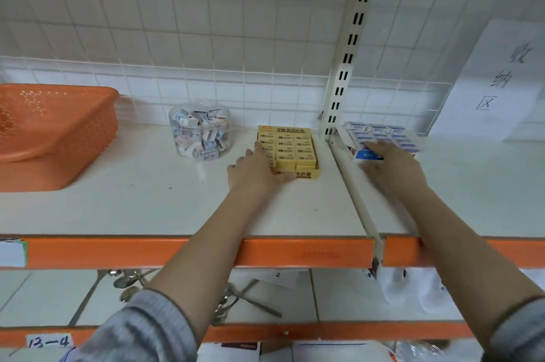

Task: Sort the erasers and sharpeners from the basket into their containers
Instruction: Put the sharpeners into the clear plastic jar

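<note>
- Yellow cardboard first: the left hand [255,168] lies with straight fingers against the near left corner of the yellow eraser box [287,152], pressing or steadying it and gripping nothing.
- The box is full of yellow erasers in neat rows. Its long axis runs away from the person toward the tiled wall, with the printed front flap nearest the hand.
- The right hand [389,161] rests flat on the near end of the blue-and-white eraser box [380,137], across the shelf divider [354,184] from the left hand. Its fingers look fairly straight, though whether the thumb hooks under the box edge is hidden.
- That box sits skewed, its long axis slanting back and to the left, toward the upright post.
- Left of the left hand, close by, stands a clear round tub [199,130] filled with small loose pieces that I take to be the sharpeners. Further left is the orange basket [56,131], whose inside cannot be seen.
- Judged from this, sorting looks nearly done and the step in hand is squaring the filled boxes up.
- The next move likely calls for gentle, flat pushes that straighten each box without spilling its rows.
</note>
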